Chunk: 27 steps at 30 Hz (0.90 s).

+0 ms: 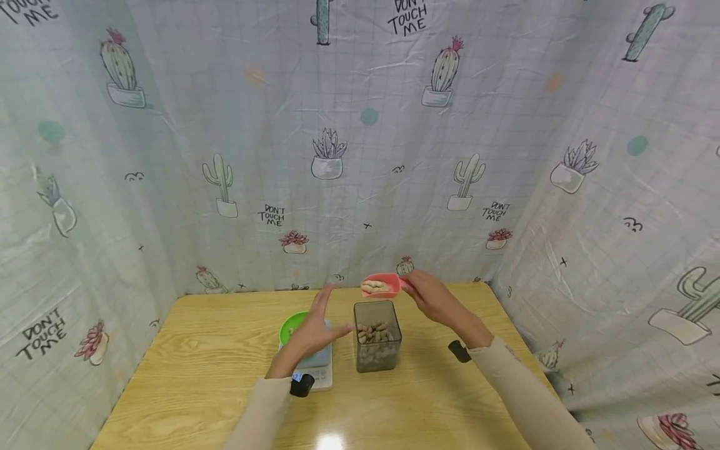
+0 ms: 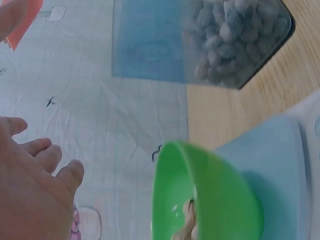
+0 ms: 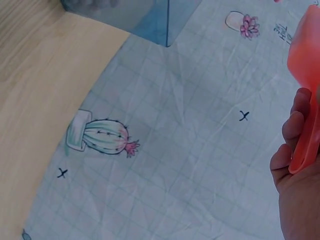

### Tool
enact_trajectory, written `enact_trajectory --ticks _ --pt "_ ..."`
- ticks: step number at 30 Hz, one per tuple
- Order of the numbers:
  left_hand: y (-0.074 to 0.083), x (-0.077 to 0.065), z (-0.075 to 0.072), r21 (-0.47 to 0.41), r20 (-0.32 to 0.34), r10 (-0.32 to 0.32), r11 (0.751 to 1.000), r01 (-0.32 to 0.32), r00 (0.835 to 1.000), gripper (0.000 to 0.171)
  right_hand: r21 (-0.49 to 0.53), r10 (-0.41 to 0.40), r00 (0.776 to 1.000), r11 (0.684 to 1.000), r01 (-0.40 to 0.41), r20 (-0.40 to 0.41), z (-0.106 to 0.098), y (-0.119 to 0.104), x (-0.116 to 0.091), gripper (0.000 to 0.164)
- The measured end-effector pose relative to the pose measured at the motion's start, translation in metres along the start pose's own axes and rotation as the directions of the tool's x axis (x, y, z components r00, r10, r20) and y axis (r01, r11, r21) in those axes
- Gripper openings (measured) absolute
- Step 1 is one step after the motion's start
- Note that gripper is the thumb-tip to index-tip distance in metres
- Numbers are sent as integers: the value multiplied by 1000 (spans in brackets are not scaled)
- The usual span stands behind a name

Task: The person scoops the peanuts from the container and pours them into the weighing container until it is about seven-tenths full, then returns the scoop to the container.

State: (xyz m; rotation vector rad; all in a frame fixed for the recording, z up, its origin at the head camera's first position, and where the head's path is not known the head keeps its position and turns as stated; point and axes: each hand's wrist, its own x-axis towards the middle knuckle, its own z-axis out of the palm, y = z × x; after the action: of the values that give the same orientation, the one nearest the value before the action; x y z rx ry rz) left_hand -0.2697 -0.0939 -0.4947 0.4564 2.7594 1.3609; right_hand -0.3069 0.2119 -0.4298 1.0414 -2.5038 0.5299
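My right hand (image 1: 435,299) grips the handle of a pink scoop (image 1: 398,282) that carries several peanuts in their shells (image 1: 374,287). The scoop is held above a tall, see-through grey container (image 1: 378,357), whose lower part is filled with more peanuts (image 2: 232,37). In the right wrist view, curled fingers wrap the scoop's handle (image 3: 309,145). My left hand (image 1: 315,328) is spread with nothing in it, its thumb near the container's left side. Beyond that hand sits a green bowl (image 2: 225,200) on a kitchen scale (image 1: 322,379), with a few peanuts (image 2: 188,222) inside.
The wooden table (image 1: 202,362) runs back to a hanging curtain (image 1: 360,206) printed with cacti, which also encloses both sides. Container and scale stand side by side with a narrow gap. Black wrist cameras (image 1: 302,385) are strapped under both wrists.
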Motion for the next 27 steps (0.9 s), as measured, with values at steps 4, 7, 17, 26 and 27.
enact_trajectory --ticks 4,7,17,26,27 --pt "-5 -4 -11 16 -3 13 1000 -13 1000 106 -3 9 1000 1000 -8 22 1 -5 6 16" --pt "-9 -6 -20 42 -13 5 999 -4 1000 107 -6 -1 1000 1000 2 22 5 -8 12 15" --pt "-25 -17 -41 89 -53 -31 995 36 998 104 29 -79 997 996 79 -6 25 -23 26 16" --pt "-46 -30 -51 86 -56 -4 996 9 998 104 68 -60 998 996 58 33 42 -36 39 18" --pt "-49 -31 -51 88 -54 -11 996 15 998 104 74 -56 998 996 53 42 44 -37 40 18"
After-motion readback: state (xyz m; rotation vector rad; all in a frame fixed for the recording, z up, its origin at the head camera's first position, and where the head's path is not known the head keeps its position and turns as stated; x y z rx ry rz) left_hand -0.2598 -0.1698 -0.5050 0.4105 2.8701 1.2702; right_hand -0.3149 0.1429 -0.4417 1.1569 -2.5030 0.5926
